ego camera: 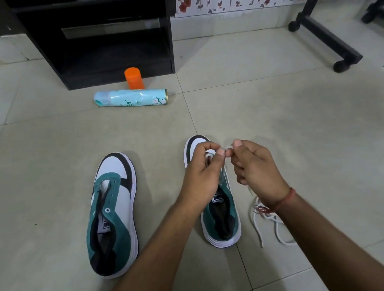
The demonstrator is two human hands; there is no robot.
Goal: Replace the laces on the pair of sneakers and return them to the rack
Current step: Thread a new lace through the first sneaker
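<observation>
A white lace [226, 148] was pinched between the left hand [202, 167] and the right hand [255, 166], directly above the right sneaker [223, 211]. Its long axis ran away beneath both hands; the left hand was judged nearer the eyelets.

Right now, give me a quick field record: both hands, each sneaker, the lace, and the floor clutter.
left hand: pinching white lace above right sneaker
right hand: pinching the same lace
left sneaker: on the tiles, no lace in its eyelets
right sneaker: partly hidden behind the hands
white lace: loose end trails on the floor beside right sneaker
spray can: lying on its side
orange cap: upright behind it
</observation>
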